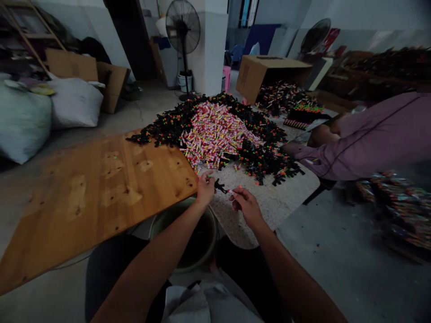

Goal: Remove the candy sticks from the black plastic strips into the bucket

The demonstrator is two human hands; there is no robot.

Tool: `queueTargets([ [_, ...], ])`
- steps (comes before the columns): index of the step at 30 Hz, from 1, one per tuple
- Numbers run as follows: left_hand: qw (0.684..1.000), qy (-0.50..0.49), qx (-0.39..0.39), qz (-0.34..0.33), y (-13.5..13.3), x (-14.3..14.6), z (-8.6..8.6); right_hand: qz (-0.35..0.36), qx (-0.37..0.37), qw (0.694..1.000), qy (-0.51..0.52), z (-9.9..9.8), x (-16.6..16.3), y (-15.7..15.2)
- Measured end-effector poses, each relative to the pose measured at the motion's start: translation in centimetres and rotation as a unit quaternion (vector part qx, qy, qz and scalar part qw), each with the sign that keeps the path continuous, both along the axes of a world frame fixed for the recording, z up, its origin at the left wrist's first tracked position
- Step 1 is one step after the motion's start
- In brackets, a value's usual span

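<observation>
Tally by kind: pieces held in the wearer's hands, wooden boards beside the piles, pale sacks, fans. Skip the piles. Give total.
Black piece in the left hand: 1
Pink-and-white piece in the right hand: 1
Wooden board: 1
Pale sacks: 2
Fans: 2
Total: 7

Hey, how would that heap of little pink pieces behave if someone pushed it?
The pink pieces would probably slide and tumble, being loosely mounded. Each is likely light, looking much smaller than the right hand. Their slim shape suggests some might roll.
</observation>
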State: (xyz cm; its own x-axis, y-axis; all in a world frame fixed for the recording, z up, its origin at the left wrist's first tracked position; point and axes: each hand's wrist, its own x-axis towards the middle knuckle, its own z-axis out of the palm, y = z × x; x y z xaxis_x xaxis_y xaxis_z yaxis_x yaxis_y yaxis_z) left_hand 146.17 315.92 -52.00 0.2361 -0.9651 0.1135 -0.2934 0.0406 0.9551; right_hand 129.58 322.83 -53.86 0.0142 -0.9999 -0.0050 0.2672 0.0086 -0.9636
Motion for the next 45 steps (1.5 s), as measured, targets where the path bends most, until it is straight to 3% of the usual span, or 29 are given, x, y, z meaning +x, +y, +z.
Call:
queueTargets([
  [4,0.993,0.028,-0.107,0.047,0.9,-0.1,1.0,-0.021,-0.003,0.998,-0.058,0.3,1.9,1.7],
  [8,0.992,0.05,-0.116,0.0,1.9,-0.2,1.4,-0.056,0.023,0.991,-0.115,0.8,2.9,2.0],
  [12,0.992,0.058,-0.056,-0.095,2.6,1.1,1.2,-0.077,0.021,0.99,-0.119,1.0,2.6,1.3],
  [18,0.973,-0.069,-0.004,-0.222,2.6,5.3,2.7,-0.02,0.011,0.996,-0.081,0.9,1.4,1.0],
  [23,0.909,-0.092,0.094,-0.396,3.0,6.3,4.0,0.058,0.005,0.997,-0.044,1.1,1.7,1.3],
  [25,0.888,-0.079,0.122,-0.437,3.5,6.1,4.3,0.087,0.0,0.996,-0.019,1.2,1.7,1.3],
  [29,0.89,-0.061,0.144,-0.428,4.3,5.8,4.7,0.094,-0.011,0.995,-0.005,1.4,1.5,1.0],
  [38,0.875,-0.129,0.077,-0.461,4.9,5.6,6.2,0.084,-0.04,0.995,0.026,3.0,1.5,0.8],
  [45,0.875,-0.15,0.056,-0.458,5.0,5.7,6.5,0.065,-0.112,0.975,0.181,3.1,0.6,0.8],
])
